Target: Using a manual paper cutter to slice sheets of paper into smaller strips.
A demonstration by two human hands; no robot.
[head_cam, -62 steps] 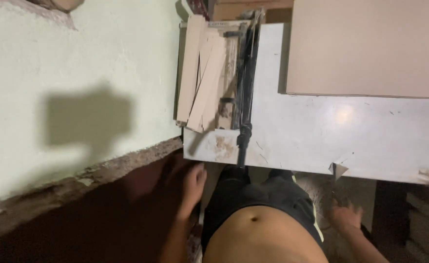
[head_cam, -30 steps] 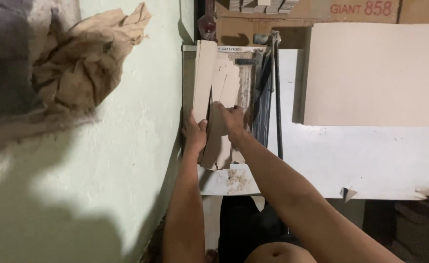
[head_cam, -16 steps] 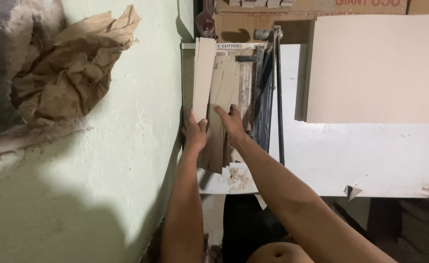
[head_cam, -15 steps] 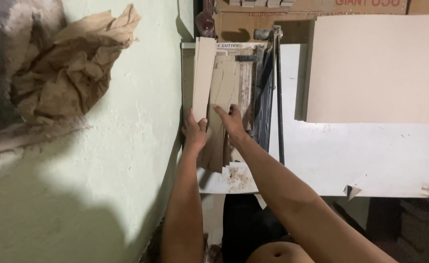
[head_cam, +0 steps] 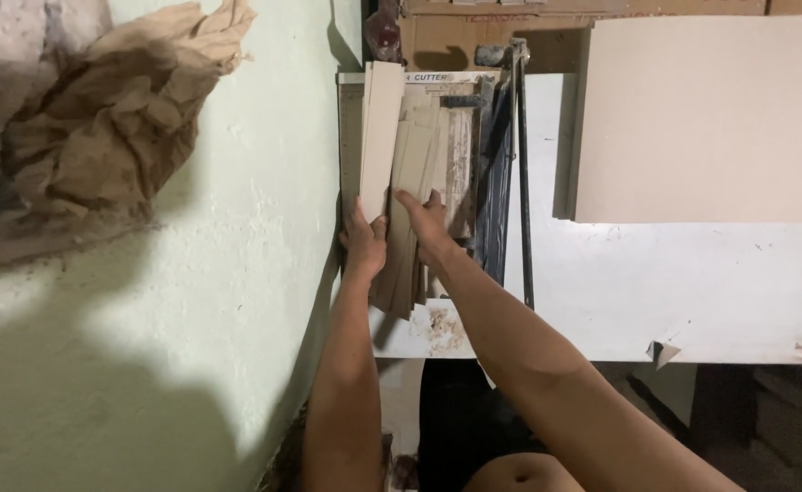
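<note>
Reaching forward from the bottom of the view, both arms meet at a pile of cardboard strips (head_cam: 415, 196) that lies on the left end of a white surface (head_cam: 693, 282), close against a pale green wall (head_cam: 237, 301). The left hand (head_cam: 365, 244) is curled around the near end of one paler strip (head_cam: 381, 137), thumb and fingers closed on its edge, so that strip stands slightly apart from the rest and nearest the wall. The right hand (head_cam: 426, 219) lies flat and mostly open on top of the brown strips, fingers spread and pressing down instead of gripping; whether any finger hooks under an edge cannot be told. The strips run lengthwise away from the person, their long axis pointing straight ahead toward the far edge of the surface, and both hands sit at their near ends, the left one closer to the wall, the right one closer to the dark cutter arm (head_cam: 519, 173) that runs parallel to the strips just to their right. A large uncut board (head_cam: 706, 118) rests farther right on the surface, well apart from either hand. Crumpled brown paper (head_cam: 118, 128) is stuffed into a gap in the wall at upper left.
</note>
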